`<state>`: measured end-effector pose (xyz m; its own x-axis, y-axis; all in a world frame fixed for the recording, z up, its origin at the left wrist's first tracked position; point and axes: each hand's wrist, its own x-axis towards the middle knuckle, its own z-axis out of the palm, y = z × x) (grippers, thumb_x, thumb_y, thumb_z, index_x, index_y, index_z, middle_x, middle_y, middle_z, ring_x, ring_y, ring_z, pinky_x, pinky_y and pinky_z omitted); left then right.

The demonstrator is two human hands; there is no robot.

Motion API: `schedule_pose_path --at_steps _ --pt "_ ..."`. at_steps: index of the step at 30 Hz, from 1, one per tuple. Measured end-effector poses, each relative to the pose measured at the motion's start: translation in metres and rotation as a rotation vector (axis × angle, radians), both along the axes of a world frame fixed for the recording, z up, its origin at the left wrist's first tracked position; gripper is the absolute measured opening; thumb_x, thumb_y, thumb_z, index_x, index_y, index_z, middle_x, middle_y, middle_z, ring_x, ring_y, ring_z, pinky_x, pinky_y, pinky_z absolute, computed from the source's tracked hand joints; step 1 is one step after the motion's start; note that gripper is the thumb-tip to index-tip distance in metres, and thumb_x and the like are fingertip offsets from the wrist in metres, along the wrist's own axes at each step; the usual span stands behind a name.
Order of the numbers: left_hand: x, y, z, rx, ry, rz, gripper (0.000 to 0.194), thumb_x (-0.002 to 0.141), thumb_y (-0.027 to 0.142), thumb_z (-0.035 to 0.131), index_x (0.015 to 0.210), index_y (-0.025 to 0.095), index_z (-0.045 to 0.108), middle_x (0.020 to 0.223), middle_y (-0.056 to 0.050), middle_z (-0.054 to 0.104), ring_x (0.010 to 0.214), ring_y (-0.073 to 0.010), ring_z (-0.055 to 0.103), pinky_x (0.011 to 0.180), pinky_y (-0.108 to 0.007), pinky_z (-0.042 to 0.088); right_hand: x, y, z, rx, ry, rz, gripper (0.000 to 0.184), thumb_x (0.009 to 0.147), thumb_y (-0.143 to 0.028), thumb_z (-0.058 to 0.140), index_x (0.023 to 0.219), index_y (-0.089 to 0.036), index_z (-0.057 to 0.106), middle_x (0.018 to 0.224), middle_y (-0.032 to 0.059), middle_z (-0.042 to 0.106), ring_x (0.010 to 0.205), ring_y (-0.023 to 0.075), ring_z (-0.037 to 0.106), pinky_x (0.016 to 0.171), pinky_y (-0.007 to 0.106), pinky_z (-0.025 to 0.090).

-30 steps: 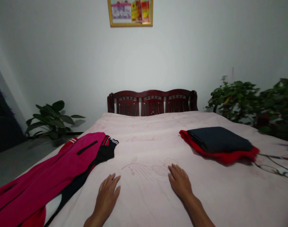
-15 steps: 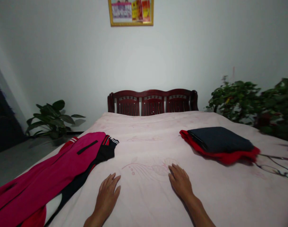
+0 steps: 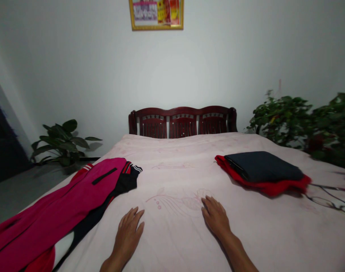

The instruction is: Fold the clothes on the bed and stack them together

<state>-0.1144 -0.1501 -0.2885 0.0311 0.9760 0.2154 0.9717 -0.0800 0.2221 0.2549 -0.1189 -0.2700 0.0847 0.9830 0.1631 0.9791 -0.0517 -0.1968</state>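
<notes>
My left hand and right hand lie open and flat on the pink bedsheet (nothing in either). A magenta track jacket sprawls along the bed's left edge; a folded dark garment sits on red cloth near the right edge.

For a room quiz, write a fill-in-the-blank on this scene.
The right hand rests on the pale pink bedspread, nearest the folded dark navy cloth stacked on a folded ____ cloth.
The left hand is nearest the magenta jacket, lying to its ____.
The dark red wooden headboard has ____ slatted panels.
red; left; three
</notes>
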Motion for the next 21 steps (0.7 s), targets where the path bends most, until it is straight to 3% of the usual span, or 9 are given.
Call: schedule_pose_path --at_steps 21 --pt "-0.0026 0.0013 -0.005 0.047 -0.008 -0.017 0.046 0.097 0.027 0.042 0.139 0.023 0.058 0.15 -0.006 0.047 0.143 -0.0209 0.038 0.12 -0.043 0.026 0.001 0.0014 -0.0041 0.025 0.014 0.004 0.048 0.098 -0.031 0.039 0.143 -0.022 0.055 0.153 0.0035 0.041 0.146 0.0227 0.034 0.123 0.041 0.02"
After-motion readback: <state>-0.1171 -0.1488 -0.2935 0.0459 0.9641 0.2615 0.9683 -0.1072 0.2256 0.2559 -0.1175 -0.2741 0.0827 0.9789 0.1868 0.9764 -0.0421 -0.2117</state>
